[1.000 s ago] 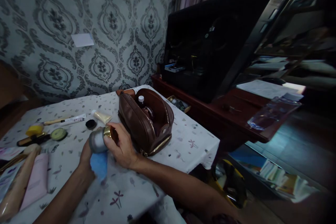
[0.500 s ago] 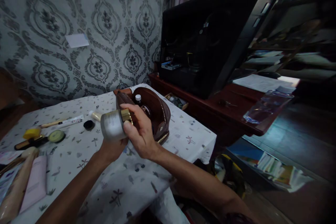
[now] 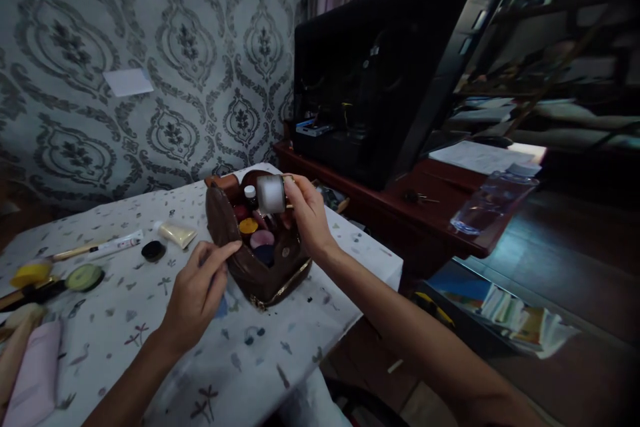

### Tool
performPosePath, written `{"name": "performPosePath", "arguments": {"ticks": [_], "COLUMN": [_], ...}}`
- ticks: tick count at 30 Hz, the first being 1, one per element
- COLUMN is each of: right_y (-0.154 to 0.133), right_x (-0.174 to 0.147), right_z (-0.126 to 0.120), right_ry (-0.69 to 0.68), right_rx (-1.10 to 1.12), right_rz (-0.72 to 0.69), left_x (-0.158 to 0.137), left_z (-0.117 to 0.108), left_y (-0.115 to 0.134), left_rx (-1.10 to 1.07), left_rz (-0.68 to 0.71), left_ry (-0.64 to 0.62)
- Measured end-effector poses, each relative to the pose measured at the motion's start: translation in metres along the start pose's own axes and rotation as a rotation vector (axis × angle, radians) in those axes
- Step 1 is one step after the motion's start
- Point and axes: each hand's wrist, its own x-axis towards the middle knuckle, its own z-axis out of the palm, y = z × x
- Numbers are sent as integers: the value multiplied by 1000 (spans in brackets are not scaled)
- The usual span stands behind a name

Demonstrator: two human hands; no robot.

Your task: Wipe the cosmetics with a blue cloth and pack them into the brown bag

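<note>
A frosted glass bottle (image 3: pixel 271 194) with a gold cap is tilted on its side above the brown cosmetic bag (image 3: pixel 273 283). My right hand (image 3: pixel 311 213) is closed around its cap end. The bag lies unzipped, and inside it are a small white-capped bottle (image 3: pixel 251 195), a yellow round item (image 3: pixel 248 226), a pink round item (image 3: pixel 262 239) and a dark blue one (image 3: pixel 265 254). At the bag's near left edge, my left hand (image 3: pixel 197 290) has its fingers closed on the rim, index finger stretched along it; the thumb is partly hidden.
Left on the patterned tablecloth (image 3: pixel 150 307) lie a cream tube (image 3: pixel 177 233), a black lid (image 3: pixel 153 251), a white tube (image 3: pixel 116 245), a green round container (image 3: pixel 84 277) and a pink tube (image 3: pixel 37 370). A clear plastic bottle (image 3: pixel 493 203) lies on the dark red desk at right.
The frosted bottle has moved right and away from me, over the bag, in my right hand. My left hand has come from behind the bottle to the bag's rim. The view has shifted slightly.
</note>
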Motion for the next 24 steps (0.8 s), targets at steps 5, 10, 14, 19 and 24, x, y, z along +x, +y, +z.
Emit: {"name": "performPosePath", "arguments": {"ticks": [5, 10, 14, 19, 24], "right_y": [1, -3, -3, -4, -9], "right_x": [3, 3, 9, 24, 37], "right_z": [-10, -12, -8, 9, 22], "right_ry": [-5, -81, -137, -289, -470], "right_rx": [27, -62, -311, -681, -955], "right_rz": [-7, -11, -176, -343, -316], "left_x": [-7, -10, -13, -14, -15], "left_z": [8, 12, 13, 15, 15], "left_y": [0, -2, -4, -4, -5], "left_rx": [10, 36, 54, 58, 70], "left_rz": [1, -15, 4, 10, 18], "left_ry": [64, 82, 104, 110, 96]}}
